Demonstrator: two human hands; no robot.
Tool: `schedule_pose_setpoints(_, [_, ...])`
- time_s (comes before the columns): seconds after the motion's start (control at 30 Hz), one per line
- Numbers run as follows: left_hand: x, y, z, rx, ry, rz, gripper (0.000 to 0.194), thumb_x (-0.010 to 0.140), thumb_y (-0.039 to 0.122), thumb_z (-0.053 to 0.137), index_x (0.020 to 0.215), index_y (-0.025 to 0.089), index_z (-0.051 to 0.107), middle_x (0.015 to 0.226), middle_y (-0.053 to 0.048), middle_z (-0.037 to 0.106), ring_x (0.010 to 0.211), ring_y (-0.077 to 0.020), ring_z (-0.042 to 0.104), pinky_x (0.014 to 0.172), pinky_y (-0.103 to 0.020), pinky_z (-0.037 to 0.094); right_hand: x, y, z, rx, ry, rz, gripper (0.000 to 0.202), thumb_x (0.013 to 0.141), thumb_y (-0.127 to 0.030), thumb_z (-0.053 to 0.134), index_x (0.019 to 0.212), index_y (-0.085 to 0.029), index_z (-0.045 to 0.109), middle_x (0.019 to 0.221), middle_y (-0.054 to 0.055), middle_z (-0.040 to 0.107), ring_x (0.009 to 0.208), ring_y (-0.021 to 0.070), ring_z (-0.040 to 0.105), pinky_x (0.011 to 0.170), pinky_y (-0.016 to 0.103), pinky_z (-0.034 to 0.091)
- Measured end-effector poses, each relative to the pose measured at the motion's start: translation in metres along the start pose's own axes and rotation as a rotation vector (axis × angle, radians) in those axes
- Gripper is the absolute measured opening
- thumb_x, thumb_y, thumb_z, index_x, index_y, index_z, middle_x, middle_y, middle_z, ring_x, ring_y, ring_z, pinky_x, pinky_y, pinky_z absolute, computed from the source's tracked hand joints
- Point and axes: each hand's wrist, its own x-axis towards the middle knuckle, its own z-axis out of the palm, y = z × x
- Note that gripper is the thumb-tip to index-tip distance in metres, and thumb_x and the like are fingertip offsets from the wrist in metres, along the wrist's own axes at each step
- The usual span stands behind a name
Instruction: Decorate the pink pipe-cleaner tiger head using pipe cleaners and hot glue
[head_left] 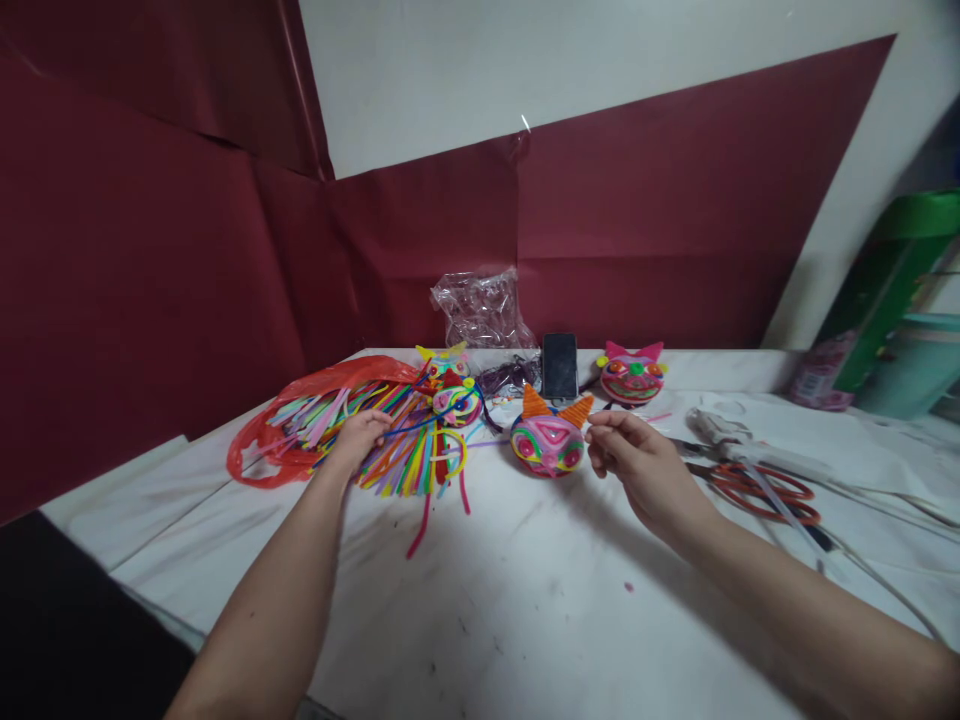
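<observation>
My left hand [362,440] is closed over a pile of colourful pipe cleaners [409,470], pinching a blue pipe cleaner [420,427] that stretches toward the right. My right hand [630,455] has curled fingers beside the right ear of a colourful animal head [547,445] with orange ears; its fingertips come up to that ear, and what they pinch, if anything, is too small to tell. Behind the blue strand sits another colourful head [457,402] with a red ear. A yellow-eared head [442,362] stands farther back, partly hidden.
A red plastic bag [247,455] surrounds the pile. At the back are clear plastic wrapping [484,305], a phone [560,365] and a pink-eared head [632,375]. Orange-handled scissors [765,490], a glue gun [720,428] and its cable lie right. A teal container [915,365] stands far right.
</observation>
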Motion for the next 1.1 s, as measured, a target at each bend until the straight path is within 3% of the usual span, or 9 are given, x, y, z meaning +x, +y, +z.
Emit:
schedule_pose_setpoints(0.1, [-0.004,-0.005,0.006,0.096,-0.042,-0.031,0.011,0.052,0.02,0.067,0.06,0.014,0.062,0.037,0.009,0.042,0.032,-0.0047,0.032,0.037,-0.018,0.018,0.0,0.0,0.0,-0.005,0.002,0.002,0.023,0.067,-0.034,0.068,0.079,-0.018,0.056,0.063,-0.002,0.055,0.047,0.009,0.045,0.043,0.023,0.036])
schedule_pose_setpoints(0.2, [-0.003,-0.001,0.009,0.113,-0.016,-0.001,0.016,0.055,0.024,0.067,0.067,0.014,0.064,0.043,0.007,0.047,0.036,-0.0055,0.037,0.039,-0.018,0.024,0.001,0.001,-0.001,-0.005,-0.004,0.002,0.022,0.068,-0.033,0.068,0.08,-0.018,0.057,0.062,-0.002,0.056,0.046,0.0088,0.046,0.044,0.023,0.036])
schedule_pose_setpoints(0.4, [0.01,0.008,-0.007,0.144,0.299,0.119,0.022,0.076,0.035,0.047,0.088,0.019,0.056,0.057,0.006,0.046,0.045,-0.0071,0.042,0.055,-0.021,0.039,0.002,0.003,-0.001,-0.002,-0.008,-0.006,0.021,0.068,-0.032,0.068,0.081,-0.019,0.057,0.065,-0.003,0.056,0.047,0.0083,0.046,0.044,0.023,0.036])
schedule_pose_setpoints(0.5, [0.012,0.002,-0.014,0.302,0.43,0.112,0.016,0.075,0.031,0.048,0.081,0.019,0.057,0.056,0.003,0.049,0.051,-0.0118,0.047,0.057,-0.023,0.038,0.001,0.003,-0.001,-0.009,-0.011,-0.004,0.022,0.069,-0.033,0.067,0.081,-0.019,0.056,0.064,-0.003,0.056,0.047,0.0086,0.046,0.044,0.023,0.036])
schedule_pose_setpoints(0.57, [0.01,-0.002,-0.013,0.45,0.441,0.09,0.007,0.07,0.025,0.054,0.07,0.019,0.058,0.053,0.001,0.051,0.057,-0.0162,0.052,0.058,-0.025,0.036,0.001,0.003,-0.001,-0.009,-0.01,0.005,0.023,0.068,-0.034,0.068,0.081,-0.019,0.056,0.065,-0.002,0.056,0.048,0.0089,0.046,0.044,0.023,0.036])
schedule_pose_setpoints(0.73, [0.003,0.006,0.006,0.767,0.273,0.054,0.007,0.06,0.016,0.059,0.054,0.021,0.059,0.055,-0.002,0.059,0.066,-0.0213,0.058,0.061,-0.026,0.035,0.002,0.005,-0.002,-0.002,-0.012,-0.004,0.023,0.067,-0.033,0.069,0.08,-0.019,0.057,0.063,-0.003,0.055,0.047,0.0089,0.046,0.044,0.023,0.036])
schedule_pose_setpoints(0.87, [-0.005,0.026,0.025,0.912,0.141,0.053,0.008,0.066,0.022,0.056,0.06,0.019,0.061,0.061,-0.004,0.063,0.066,-0.02,0.057,0.058,-0.026,0.033,0.002,0.007,-0.002,-0.008,-0.012,0.002,0.022,0.068,-0.032,0.068,0.081,-0.019,0.057,0.064,-0.003,0.056,0.048,0.0086,0.046,0.044,0.023,0.036])
schedule_pose_setpoints(1.03, [-0.016,0.032,0.042,0.996,-0.177,0.046,0.018,0.063,0.03,0.059,0.049,0.018,0.057,0.05,0.0,0.056,0.052,-0.0148,0.05,0.05,-0.025,0.03,0.001,0.007,-0.001,-0.031,-0.004,-0.001,0.022,0.068,-0.033,0.067,0.08,-0.018,0.056,0.063,-0.003,0.055,0.047,0.0084,0.045,0.044,0.023,0.035])
schedule_pose_setpoints(1.1, [-0.019,0.027,0.046,1.03,-0.242,0.027,0.017,0.059,0.027,0.061,0.045,0.019,0.054,0.048,0.0,0.054,0.051,-0.015,0.049,0.049,-0.025,0.029,0.0,0.006,0.001,-0.036,-0.006,0.007,0.023,0.067,-0.034,0.068,0.079,-0.018,0.056,0.06,-0.004,0.054,0.047,0.0087,0.045,0.044,0.023,0.035])
